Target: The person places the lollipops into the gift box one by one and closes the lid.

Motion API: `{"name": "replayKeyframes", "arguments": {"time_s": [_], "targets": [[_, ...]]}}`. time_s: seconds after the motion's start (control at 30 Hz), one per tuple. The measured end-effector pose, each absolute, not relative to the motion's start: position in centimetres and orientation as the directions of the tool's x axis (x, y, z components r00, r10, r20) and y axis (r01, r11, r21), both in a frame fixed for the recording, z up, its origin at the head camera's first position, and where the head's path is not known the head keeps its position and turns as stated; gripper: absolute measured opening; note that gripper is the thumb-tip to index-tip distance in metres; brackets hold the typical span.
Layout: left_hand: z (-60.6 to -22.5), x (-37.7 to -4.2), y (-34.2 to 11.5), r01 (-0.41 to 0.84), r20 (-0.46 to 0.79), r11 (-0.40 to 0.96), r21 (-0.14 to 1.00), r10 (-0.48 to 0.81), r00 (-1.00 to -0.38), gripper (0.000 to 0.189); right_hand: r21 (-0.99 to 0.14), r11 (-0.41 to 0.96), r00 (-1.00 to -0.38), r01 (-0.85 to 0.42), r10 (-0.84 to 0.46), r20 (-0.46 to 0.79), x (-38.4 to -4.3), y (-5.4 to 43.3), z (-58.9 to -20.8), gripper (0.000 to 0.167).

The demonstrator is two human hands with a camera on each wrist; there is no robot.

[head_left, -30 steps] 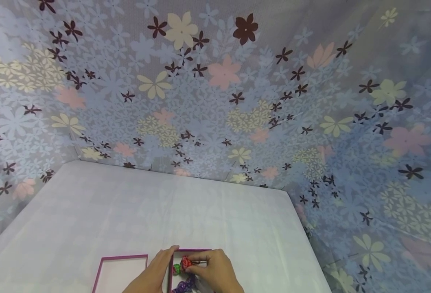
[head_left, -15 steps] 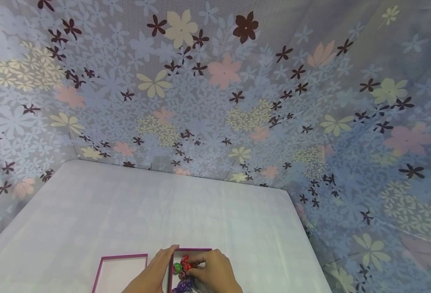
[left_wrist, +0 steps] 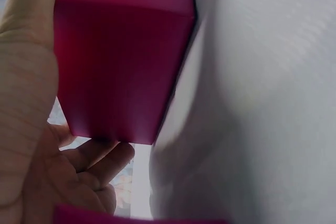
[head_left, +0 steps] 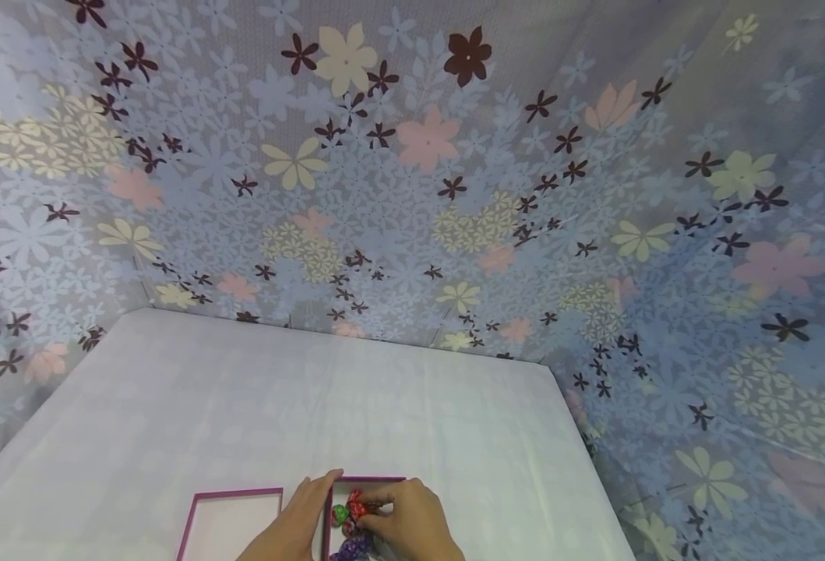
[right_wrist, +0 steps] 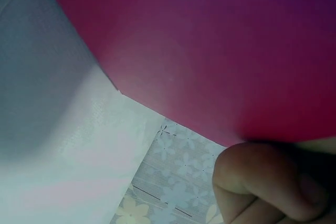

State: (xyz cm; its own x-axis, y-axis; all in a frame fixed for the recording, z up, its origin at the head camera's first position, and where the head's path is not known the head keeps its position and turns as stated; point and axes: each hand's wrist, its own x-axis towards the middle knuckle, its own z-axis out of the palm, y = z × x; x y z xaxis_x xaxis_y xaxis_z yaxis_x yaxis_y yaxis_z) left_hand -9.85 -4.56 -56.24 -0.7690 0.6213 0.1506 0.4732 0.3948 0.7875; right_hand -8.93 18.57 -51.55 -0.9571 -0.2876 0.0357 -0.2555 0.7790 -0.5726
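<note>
My left hand grips the left side of a magenta-edged box with a pale inside. In the left wrist view its fingers touch the end of the box's magenta outer wall. My right hand reaches into the box and pinches a red-wrapped candy between thumb and fingers. Beside it lie a green-wrapped candy and, nearer me, purple ones. The box's near part is cut off. In the right wrist view the box wall hides the candy.
Left of the box lies a second shallow magenta-rimmed tray or lid with a pale inside. Both stand near the front of a white-covered table. A flowered curtain hangs behind and at the sides.
My right fingers have shifted slightly on the red-wrapped candy, and a small dark reddish piece now shows below it. My left hand has stayed in place on the box.
</note>
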Motion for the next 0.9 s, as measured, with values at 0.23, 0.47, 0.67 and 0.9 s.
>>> {"name": "replayKeyframes", "arguments": {"time_s": [0.23,0.47,0.67,0.9], "targets": [[-56.2,-9.6,-4.7,0.527,0.190,0.415,0.741,0.624,-0.758,0.129,-0.595,0.763,-0.956,-0.252,-0.292,0.030,-8.9,18.7,-51.6,0.029],[-56.2,-9.2,-4.8,0.591,0.276,0.461,0.662,0.583,-0.764,0.132,-0.602,0.752,-0.955,-0.268,-0.290,0.062,-8.7,18.7,-51.1,0.034],[-56.2,-9.2,-6.1,0.719,0.466,0.482,0.501,0.550,-0.693,0.132,-0.578,0.766,-0.959,-0.282,-0.231,0.161,-7.1,18.9,-48.8,0.031],[-54.6,-8.9,-11.9,0.725,0.530,0.553,0.410,0.503,-0.683,0.136,-0.334,0.781,-0.841,-0.527,-0.421,0.340,-5.6,16.1,-43.3,0.035]]}}
